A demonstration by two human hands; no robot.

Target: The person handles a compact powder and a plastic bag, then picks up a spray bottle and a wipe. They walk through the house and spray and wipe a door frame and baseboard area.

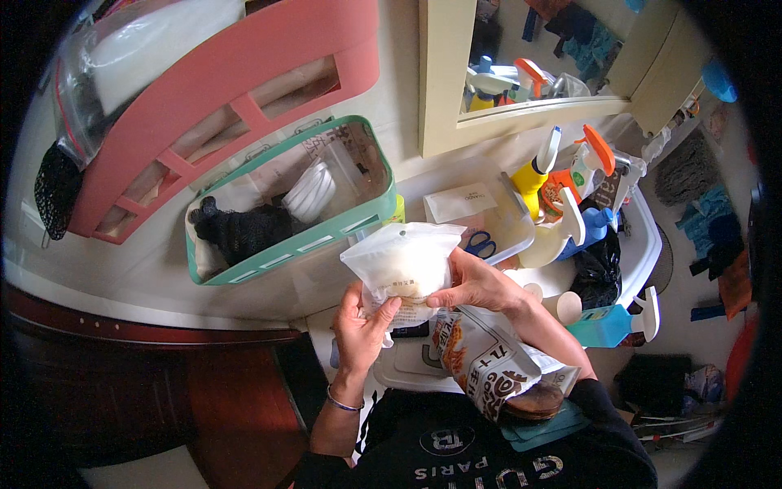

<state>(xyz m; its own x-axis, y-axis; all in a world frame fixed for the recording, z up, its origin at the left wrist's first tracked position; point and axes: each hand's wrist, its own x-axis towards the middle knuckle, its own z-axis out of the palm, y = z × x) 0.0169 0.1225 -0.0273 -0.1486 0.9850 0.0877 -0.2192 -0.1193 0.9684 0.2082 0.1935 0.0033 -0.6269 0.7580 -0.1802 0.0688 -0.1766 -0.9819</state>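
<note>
My left hand (359,333) and my right hand (482,282) grip a frosted plastic pouch (408,269) between them, thumbs on its printed front. Something pale and soft-looking fills the pouch; what it is, I cannot tell. A hole is punched near its top edge. Below my right forearm lies a printed plastic packet (482,360), with a brown rounded object (534,401) sticking out of its mouth. Just beyond my right hand, blue-handled scissors (481,244) rest in a clear plastic bin (519,241) beside a white printed packet (459,203).
A green basket (299,249) on the wall holds black mesh (250,232) and a white bundle (310,191). Above it hangs a pink basket (360,55). Rightward stand a yellow spray bottle (528,183), an orange-topped sprayer (595,150) and a turquoise spray bottle (602,325), near a framed mirror (443,131).
</note>
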